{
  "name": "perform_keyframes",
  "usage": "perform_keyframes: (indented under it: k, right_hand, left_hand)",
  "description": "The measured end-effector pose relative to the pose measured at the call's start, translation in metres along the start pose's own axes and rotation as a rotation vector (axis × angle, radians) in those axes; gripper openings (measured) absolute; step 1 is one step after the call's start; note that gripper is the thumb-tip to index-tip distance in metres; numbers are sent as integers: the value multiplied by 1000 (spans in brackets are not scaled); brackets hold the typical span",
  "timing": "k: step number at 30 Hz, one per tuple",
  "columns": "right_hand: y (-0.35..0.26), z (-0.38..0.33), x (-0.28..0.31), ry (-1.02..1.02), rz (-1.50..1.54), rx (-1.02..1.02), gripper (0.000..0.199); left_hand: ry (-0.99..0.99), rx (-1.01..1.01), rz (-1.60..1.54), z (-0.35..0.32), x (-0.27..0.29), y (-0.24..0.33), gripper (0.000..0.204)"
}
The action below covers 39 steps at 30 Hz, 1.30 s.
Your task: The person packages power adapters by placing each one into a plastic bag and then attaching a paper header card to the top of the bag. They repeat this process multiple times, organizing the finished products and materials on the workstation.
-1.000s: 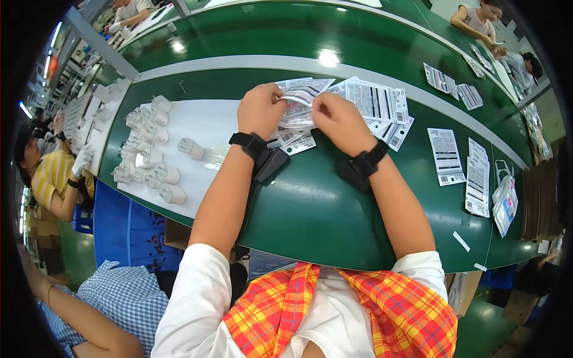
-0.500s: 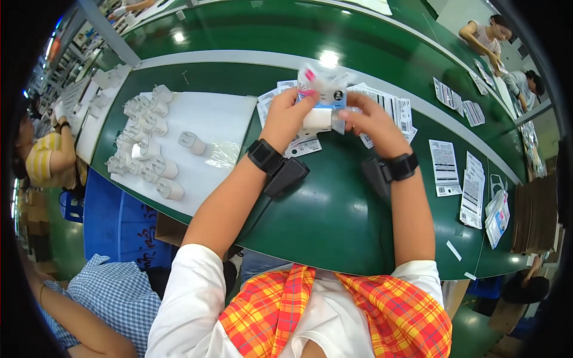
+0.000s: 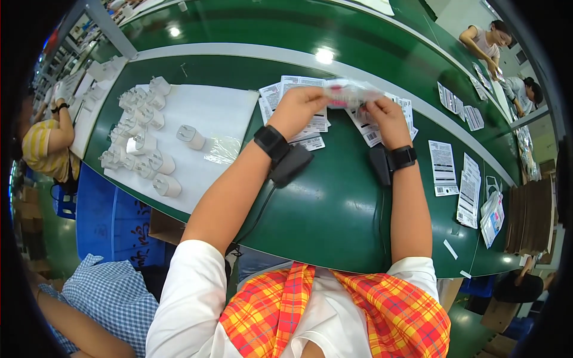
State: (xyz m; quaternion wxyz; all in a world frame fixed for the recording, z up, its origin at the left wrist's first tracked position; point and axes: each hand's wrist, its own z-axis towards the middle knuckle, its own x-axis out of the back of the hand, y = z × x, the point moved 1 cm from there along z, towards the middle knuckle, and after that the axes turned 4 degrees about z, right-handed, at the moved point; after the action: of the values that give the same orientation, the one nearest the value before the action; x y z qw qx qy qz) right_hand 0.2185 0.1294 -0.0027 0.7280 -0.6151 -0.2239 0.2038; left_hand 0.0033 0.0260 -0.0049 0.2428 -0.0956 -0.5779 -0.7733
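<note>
Head view: printed leaflets [image 3: 304, 122] are lying far-centre under the raised hands. Left hand [image 3: 298, 107] and right hand [image 3: 382, 116] are each pinching an end of a clear plastic bag [image 3: 349, 94], possibly holding something white. White adapters [image 3: 140, 137] are crowding the white sheet [image 3: 221, 113] at left; near green table [image 3: 334, 209] is lying open.
</note>
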Motion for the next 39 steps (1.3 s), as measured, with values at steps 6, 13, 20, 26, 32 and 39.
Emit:
perform_keyframes:
  k: [6, 13, 20, 26, 32, 39]
  right_hand:
    - [-40, -35, -14, -410, -977, 450, 17]
    - [-50, -56, -61, -340, -911, 282, 11]
    - [-44, -51, -78, -374, -881, 274, 4]
    - [-44, -61, -71, -330, -1043, 468, 5]
    - [-101, -145, 42, -170, -611, 112, 10]
    - [-110, -451, 225, 540, -393, -384, 4]
  left_hand:
    - [-247, -236, 607, -33, -3, 3, 27]
    - [-248, -207, 639, -34, -15, 16, 30]
    - [-260, -193, 659, -35, -11, 12, 30]
    - [-283, -173, 671, -31, -17, 17, 33]
    - [-289, -115, 569, -46, 0, 10, 36]
    - [-341, -142, 607, -32, -8, 39, 51]
